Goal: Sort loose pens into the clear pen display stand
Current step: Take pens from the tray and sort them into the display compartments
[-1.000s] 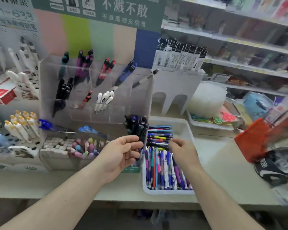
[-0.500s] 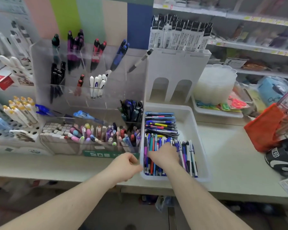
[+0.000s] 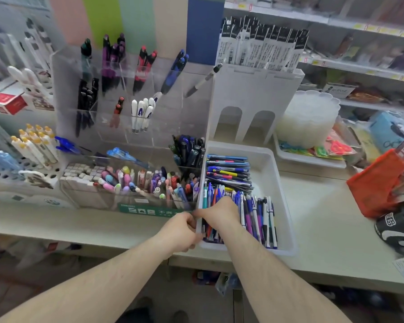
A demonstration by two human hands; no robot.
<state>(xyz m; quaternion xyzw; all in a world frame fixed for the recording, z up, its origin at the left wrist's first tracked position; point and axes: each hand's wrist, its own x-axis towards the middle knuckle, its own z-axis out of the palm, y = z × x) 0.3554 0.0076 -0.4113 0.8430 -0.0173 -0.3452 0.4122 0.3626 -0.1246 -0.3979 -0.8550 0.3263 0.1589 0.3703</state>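
The picking step appears to be in hand. The right hand (image 3: 221,214) is laid palm-down on the loose pens (image 3: 254,213) in the near left part of the white tray (image 3: 281,197), its fingers curled down among them; whether a pen is actually pinched cannot be told, since the fingertips are hidden under the hand. The left hand (image 3: 179,231) is held at the tray's near left edge, touching or almost touching the right hand, fingers curled; what, if anything, is held in it cannot be told either.

The pens are piled in the tray in two lots: a near lot lying lengthwise and a far lot (image 3: 229,171) stacked crosswise. The clear stand (image 3: 135,106) is placed just left of the tray and farther back, its tiers partly filled with black, purple, red, blue and white pens; the compartment nearest the tray is crowded with dark pens (image 3: 189,151).

For the next move, one pen or a small matching bunch would probably have to be separated from the pile, lifted clear of the tray wall, and carried up and left to a compartment of like colour.
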